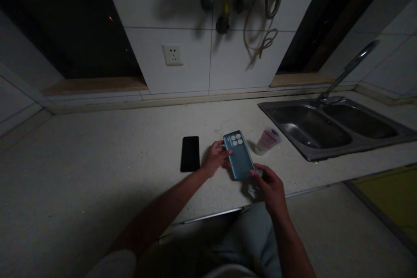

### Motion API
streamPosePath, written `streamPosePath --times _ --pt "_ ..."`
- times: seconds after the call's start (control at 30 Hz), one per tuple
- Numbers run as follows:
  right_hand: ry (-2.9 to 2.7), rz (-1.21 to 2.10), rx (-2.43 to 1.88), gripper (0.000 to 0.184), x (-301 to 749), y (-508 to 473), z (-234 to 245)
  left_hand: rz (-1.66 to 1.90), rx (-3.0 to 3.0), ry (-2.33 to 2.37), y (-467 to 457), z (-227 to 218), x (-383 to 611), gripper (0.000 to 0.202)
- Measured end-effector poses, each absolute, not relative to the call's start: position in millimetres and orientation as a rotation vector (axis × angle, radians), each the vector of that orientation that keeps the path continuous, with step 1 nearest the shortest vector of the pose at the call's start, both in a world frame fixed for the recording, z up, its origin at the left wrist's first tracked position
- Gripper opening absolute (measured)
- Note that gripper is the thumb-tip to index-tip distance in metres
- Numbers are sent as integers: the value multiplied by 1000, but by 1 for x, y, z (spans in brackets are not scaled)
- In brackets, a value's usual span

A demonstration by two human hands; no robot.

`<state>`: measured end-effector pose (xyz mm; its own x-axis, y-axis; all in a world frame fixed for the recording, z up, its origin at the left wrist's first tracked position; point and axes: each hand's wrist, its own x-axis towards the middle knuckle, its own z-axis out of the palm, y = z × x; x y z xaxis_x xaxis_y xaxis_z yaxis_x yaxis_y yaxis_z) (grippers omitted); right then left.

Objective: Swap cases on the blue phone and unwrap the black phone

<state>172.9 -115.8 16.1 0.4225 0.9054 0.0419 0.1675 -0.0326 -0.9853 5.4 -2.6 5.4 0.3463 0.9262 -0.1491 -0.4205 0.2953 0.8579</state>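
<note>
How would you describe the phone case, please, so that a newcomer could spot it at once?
Start at the steel sink, then follow the pale countertop leftward, past the pink-marked container, to the person's left hand and right hand. The phone case is held between them: a blue-green shell with four pale round openings near its far end, unlike the plain black phone lying nearby.

A red stripe and fainter reddish marks, too small and blurred to read, cross the pale cup (pixel 266 143) on the desk (pixel 114 147), just left of the sink (pixel 325 152); no word, brand or number can be made out there or on the blue-green phone case (pixel 241 161), farther left of the sink.
</note>
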Motion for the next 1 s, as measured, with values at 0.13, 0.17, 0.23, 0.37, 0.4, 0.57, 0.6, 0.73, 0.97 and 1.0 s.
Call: streamPosePath --times 0.13,0.17,0.23,0.37,0.4,0.57,0.6,0.73,0.97,1.0 --pt "-1083 772 -1586 52 177 -109 6 1072 968 918 3 2 5 56" --pt "-1111 754 -1615 53 177 -108 5 1069 992 964 4 2 5 53" --pt "-1168 732 -1665 55 179 -104 4 1045 1029 1055 5 1 5 46" --pt "-1363 730 -1753 48 183 -96 8 937 1216 1246 4 5 0 33" --pt "-1422 729 -1769 45 184 -94 9 900 1329 1295 3 7 -2 32" --pt "-1505 657 -1804 45 180 -90 7 534 2074 1538 -3 23 -14 37" --pt "-1490 628 -1809 45 179 -91 5 458 2158 1582 -3 25 -16 41" --pt "-1485 538 -1824 46 177 -95 -3 455 2299 1646 0 27 -24 40" --pt "-1460 500 -1785 48 176 -96 -3 560 2313 1919 14 46 -55 42" --pt "-1459 500 -1783 48 175 -96 -3 509 2284 1996 15 48 -60 49"
